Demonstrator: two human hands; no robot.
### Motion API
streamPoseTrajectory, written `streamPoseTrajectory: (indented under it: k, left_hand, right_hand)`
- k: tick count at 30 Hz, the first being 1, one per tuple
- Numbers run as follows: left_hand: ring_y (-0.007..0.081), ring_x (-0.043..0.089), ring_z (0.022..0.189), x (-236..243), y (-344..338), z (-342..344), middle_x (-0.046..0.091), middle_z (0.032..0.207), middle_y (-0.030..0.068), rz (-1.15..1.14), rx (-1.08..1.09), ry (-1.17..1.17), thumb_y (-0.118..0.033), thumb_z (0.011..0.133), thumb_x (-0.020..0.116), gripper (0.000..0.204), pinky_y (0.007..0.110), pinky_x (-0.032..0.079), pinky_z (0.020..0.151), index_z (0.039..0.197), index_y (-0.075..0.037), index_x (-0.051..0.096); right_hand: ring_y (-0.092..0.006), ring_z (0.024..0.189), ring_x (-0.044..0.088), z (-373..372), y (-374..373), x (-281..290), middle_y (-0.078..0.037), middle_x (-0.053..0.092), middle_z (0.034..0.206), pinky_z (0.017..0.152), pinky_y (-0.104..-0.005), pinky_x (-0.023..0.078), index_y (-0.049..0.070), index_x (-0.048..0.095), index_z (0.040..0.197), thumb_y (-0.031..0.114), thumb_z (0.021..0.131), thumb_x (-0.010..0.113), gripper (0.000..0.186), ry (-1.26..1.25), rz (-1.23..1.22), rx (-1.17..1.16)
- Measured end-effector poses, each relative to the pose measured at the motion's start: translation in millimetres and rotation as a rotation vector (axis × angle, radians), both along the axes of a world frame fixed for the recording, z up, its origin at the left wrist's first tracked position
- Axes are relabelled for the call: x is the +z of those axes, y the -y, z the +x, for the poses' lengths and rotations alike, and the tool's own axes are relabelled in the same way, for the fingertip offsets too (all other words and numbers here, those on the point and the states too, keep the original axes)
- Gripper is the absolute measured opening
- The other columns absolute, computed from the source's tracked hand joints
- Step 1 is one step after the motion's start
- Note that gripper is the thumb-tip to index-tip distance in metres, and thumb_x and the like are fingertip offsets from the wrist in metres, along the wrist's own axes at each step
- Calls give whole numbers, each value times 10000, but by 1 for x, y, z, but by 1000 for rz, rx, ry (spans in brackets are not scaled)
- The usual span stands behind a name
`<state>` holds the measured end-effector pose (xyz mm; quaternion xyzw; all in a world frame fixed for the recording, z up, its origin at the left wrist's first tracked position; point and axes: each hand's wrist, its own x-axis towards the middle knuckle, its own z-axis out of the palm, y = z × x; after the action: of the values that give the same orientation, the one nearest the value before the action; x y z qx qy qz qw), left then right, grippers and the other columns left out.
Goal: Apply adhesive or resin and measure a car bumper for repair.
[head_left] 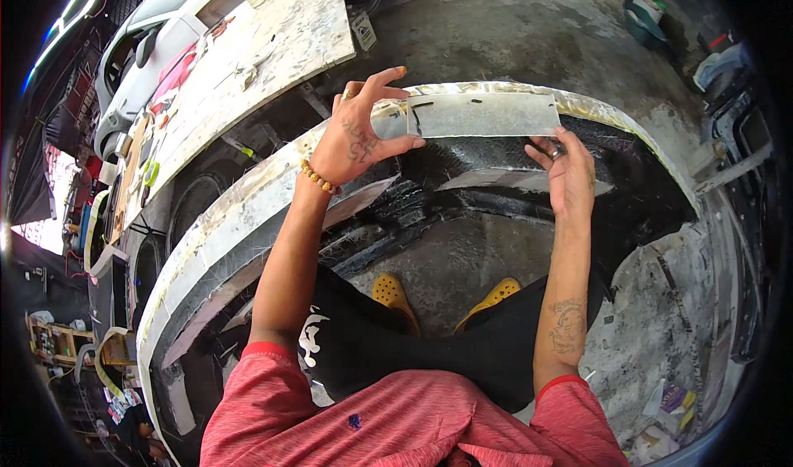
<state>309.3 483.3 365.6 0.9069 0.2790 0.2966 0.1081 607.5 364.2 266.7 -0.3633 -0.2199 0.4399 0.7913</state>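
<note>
A pale translucent rectangular strip point(483, 116) with dark marks lies along the light rim of a large curved panel point(657, 165), whose inside is black and rough. My left hand point(363, 128), with a bracelet at the wrist, grips the strip's left end between thumb and a finger, index finger raised. My right hand point(562, 165) has curled fingers at the strip's lower right corner, gripping it. Below, my feet in yellow clogs stand within the panel's curve.
A white worktable point(306, 21) with scattered tools is beyond the panel at upper left, beside a silver car point(136, 41) and a wheel. Green-grey containers point(644, 21) sit at upper right. Another person's hand point(144, 430) shows at lower left. Long panels point(735, 277) stand at right.
</note>
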Motion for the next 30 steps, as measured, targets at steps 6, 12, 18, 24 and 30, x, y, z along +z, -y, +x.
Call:
streamPoseTrajectory:
  k: [6, 12, 18, 24, 30]
  left_hand:
    - [319, 531, 1175, -2, -3, -1, 704, 1213, 43, -42, 5, -11, -327, 719, 877, 855, 442, 342, 1042, 1433, -105, 462]
    - [331, 531, 1170, -3, 6, -2, 702, 1228, 62, -71, 27, -48, -327, 725, 873, 854, 470, 346, 1041, 1425, -90, 446]
    - [335, 539, 1137, -7, 23, -5, 700, 1225, 84, -41, 30, -61, -342, 735, 867, 864, 446, 368, 1013, 1439, -88, 437]
    - [306, 539, 1171, -6, 47, -5, 689, 1262, 77, -69, 51, -40, -334, 746, 870, 873, 439, 354, 1044, 1461, -92, 430]
    - [288, 553, 1212, -8, 53, -3, 696, 1251, 89, -93, 77, 15, -296, 748, 878, 861, 422, 363, 1070, 1467, -96, 448]
  right_hand:
    - [-283, 983, 670, -2, 3, 1, -137, 688, 1021, 892, -478, 587, -5, 657, 962, 109, 949, 619, 121, -36, 19, 48]
    - [-242, 949, 655, -1, 7, -3, -122, 668, 984, 882, -467, 595, 20, 632, 910, 109, 942, 612, 97, -85, -25, 42]
    - [-232, 935, 648, -2, 19, -12, -113, 667, 976, 863, -463, 593, 36, 630, 904, 109, 937, 617, 81, -100, -41, 35]
    - [-227, 927, 638, 4, 32, -9, -101, 676, 964, 856, -468, 588, 58, 633, 902, 121, 929, 625, 69, -104, -41, 67]
    - [-262, 915, 688, 3, 34, -6, -127, 711, 979, 853, -463, 591, 49, 654, 943, 126, 937, 622, 84, -149, -30, 110]
